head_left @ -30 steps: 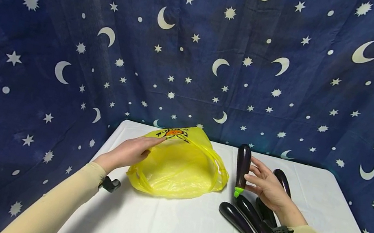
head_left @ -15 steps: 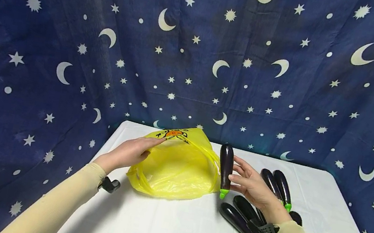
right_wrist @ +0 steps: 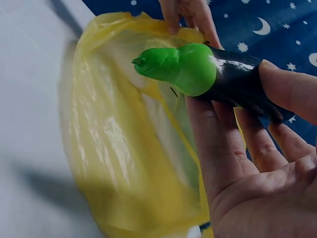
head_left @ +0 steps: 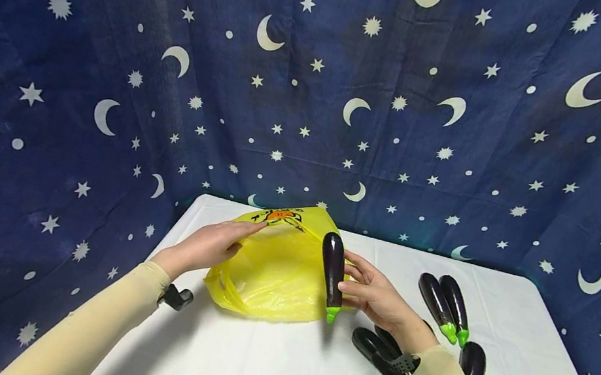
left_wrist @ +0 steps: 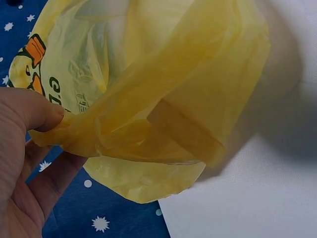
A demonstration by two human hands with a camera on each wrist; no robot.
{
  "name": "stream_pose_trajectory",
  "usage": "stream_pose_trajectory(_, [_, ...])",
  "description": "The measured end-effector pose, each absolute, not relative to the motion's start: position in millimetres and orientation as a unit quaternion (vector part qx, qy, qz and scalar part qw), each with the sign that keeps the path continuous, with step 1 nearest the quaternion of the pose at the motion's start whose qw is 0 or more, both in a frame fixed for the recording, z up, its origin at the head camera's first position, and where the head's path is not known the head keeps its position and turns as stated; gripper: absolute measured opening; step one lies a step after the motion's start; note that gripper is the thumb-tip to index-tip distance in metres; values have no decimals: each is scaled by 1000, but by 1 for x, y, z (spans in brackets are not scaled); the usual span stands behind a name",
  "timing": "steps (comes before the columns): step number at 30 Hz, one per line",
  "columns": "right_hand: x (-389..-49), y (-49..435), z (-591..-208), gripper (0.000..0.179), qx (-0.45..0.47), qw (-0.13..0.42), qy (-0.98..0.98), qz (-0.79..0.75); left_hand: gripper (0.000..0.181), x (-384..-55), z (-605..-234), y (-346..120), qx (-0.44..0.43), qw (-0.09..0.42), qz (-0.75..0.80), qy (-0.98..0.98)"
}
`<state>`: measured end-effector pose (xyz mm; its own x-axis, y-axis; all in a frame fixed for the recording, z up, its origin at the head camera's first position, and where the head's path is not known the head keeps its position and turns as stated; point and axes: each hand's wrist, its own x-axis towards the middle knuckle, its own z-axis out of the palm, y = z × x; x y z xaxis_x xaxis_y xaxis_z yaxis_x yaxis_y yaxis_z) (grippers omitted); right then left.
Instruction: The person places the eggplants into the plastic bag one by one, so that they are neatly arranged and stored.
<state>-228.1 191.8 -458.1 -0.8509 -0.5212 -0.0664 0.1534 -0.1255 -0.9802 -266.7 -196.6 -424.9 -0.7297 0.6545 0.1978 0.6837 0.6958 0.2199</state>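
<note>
My left hand (head_left: pixel 210 245) pinches the rim of a yellow plastic bag (head_left: pixel 274 276) between thumb and fingers, as the left wrist view shows. The bag's wide mouth faces me, and an orange and black print (head_left: pixel 280 216) marks its back panel. In my right hand (head_left: pixel 377 297) is a dark purple eggplant (head_left: pixel 332 269), pinched between thumb and fingers near its middle. It stands nearly upright, green stem end (right_wrist: pixel 195 69) down, overlapping the bag's right side in the head view. In the right wrist view the bag's opening lies beyond the eggplant.
Two eggplants (head_left: pixel 439 303) lie side by side at the right of the white table (head_left: pixel 270 368). Another eggplant (head_left: pixel 472 364) lies nearer me, partly behind my sleeve. More eggplants (head_left: pixel 387 364) lie under my right wrist. A dark blue curtain (head_left: pixel 314 103) with moons and stars hangs behind.
My right hand has carried the eggplant leftward, from above the other eggplants to the bag's right side. My left hand has stayed at the bag's rim.
</note>
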Motion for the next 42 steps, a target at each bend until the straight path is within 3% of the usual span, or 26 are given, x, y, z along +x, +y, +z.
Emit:
stream_pose_trajectory(12, [-233, 153, -462, 77, -157, 277, 595, -738, 69, -267, -424, -195, -355, 41, -137, -924])
stream_pose_trajectory(42, [-262, 82, -484, 76, -120, 302, 595, -735, 71, -267, -424, -195, -355, 41, -145, -922])
